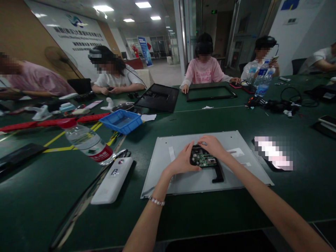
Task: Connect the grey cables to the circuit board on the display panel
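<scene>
Bare forearms (147, 224) reach over the near edge of a flat grey panel (161, 157), with a beaded bracelet (156, 201) on the left wrist just by that edge. Over the panel's middle is a black plastic bracket (218, 175) carrying a green circuit board (207, 160); one leg of it points toward the panel's near edge. The left hand (180, 161) holds the bracket's left side, thumb below and fingers above. The right hand (214, 146) bends its fingers onto the top edge; whether it grips, I cannot tell.

Left of the panel, a white oblong device (112, 183) lies on the green table (199, 213), near a red-capped bottle (97, 147). A blue tray (132, 126) sits off the panel's far left corner. Just right of the panel lies a phone (273, 154). Well beyond its far edge, a co-worker in pink (204, 71) has a hand at a black rectangular frame (210, 98).
</scene>
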The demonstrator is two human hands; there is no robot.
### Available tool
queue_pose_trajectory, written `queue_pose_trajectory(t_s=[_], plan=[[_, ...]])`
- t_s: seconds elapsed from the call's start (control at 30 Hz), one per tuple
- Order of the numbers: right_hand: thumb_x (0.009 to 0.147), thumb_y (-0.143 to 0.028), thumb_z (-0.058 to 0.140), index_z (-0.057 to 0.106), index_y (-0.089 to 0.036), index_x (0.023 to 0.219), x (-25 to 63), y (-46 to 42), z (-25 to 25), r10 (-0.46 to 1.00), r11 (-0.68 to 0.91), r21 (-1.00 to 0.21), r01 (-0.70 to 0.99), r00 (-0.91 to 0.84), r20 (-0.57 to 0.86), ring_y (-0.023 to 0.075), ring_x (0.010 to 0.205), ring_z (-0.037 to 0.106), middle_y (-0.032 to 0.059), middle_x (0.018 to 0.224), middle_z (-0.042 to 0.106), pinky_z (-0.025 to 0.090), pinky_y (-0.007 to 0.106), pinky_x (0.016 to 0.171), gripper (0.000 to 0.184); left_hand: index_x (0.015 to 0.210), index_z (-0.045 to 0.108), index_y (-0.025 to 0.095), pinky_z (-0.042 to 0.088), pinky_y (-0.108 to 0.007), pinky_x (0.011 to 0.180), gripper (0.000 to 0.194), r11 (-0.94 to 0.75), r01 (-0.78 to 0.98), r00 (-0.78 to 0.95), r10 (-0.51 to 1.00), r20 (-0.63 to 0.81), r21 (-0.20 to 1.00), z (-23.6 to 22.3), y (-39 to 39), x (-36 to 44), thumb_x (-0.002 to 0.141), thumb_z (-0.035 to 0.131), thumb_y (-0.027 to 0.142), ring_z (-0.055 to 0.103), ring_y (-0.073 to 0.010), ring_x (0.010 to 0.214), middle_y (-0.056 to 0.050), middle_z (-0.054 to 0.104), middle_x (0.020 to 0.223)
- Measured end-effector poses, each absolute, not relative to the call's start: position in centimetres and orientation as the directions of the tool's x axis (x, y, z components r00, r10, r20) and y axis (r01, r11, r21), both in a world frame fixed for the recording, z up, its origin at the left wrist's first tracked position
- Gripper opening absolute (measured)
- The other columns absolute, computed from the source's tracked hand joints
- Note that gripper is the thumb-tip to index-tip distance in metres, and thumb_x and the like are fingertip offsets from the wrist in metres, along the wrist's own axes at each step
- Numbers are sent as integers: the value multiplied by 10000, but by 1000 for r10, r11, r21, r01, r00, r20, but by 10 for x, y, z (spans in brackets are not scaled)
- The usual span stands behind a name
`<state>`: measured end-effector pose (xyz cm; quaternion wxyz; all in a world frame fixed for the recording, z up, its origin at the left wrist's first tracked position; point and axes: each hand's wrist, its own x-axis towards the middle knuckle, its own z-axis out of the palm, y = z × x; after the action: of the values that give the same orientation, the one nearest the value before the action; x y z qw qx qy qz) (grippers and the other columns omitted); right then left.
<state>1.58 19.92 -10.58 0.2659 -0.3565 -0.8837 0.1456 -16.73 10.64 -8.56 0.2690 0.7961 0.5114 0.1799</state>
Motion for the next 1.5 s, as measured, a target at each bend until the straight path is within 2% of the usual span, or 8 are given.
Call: queue_pose_trajectory(t_s=[0.4,0.63,0.83,0.93,1.03,1.27,1.4,1.5], plan=[[867,-203,519,679,-182,927,16,195,-107,688,719,-407,563,-659,305,183,932,600,64,958,686,422,292,852,172,1448,-9,153,197,-479,1125,1135,-329,722,411,911,4,608,-86,106,-167,618,702,462,152,-330,1373,-161,107,1507],[871,-243,495,638,-182,1066,31,191,-91,726,687,-375,622,-602,331,207,1035,569,78,1099,647,420,330,907,250,1447,-53,179,178,-476,1134,1136,-356,715,435,900,15,602,-83,103,-166,637,698,446,108,-314,1390,-142,60,1521],[850,-246,492,655,-197,1034,95,185,-81,824,567,-382,730,-490,286,224,1012,583,72,1067,660,429,368,904,250,1449,-59,244,159,-522,1120,1141,-362,758,427,904,8,542,-79,100,-161,639,698,511,44,-339,1392,-106,-35,1533],[825,-264,509,656,-189,1023,129,175,-91,895,446,-438,780,-387,223,215,929,609,81,1031,662,467,348,827,258,1451,-14,285,81,-540,1125,1064,-401,784,434,900,44,475,-75,97,-153,677,671,537,15,-333,1395,-73,-18,1537],[790,-322,551,666,-183,1005,148,163,-104,921,388,-450,804,-357,155,219,858,622,96,1018,653,483,353,766,281,1448,69,292,48,-510,1137,933,-448,788,456,886,88,421,-72,94,-142,739,635,515,14,-295,1401,-51,32,1538],[775,-286,544,660,-188,982,147,143,-114,904,415,-519,748,-403,142,203,810,631,91,943,658,494,324,708,257,1368,322,287,138,-474,1136,578,-547,750,553,827,101,373,-67,90,-124,839,545,359,128,-259,1391,-25,251,1485],[785,-240,532,642,-205,938,144,142,-115,897,398,-586,706,-435,85,187,761,630,61,865,653,504,319,696,191,1317,392,278,186,-444,1126,470,-586,735,585,803,118,343,-69,87,-118,863,509,297,204,-225,1370,-22,343,1435],[788,-236,533,641,-208,869,143,144,-116,893,399,-622,674,-440,97,174,785,627,69,928,624,508,297,698,138,1288,427,265,203,-429,1121,425,-595,744,588,799,127,302,-72,87,-116,871,502,295,231,-219,1359,-26,373,1414]])
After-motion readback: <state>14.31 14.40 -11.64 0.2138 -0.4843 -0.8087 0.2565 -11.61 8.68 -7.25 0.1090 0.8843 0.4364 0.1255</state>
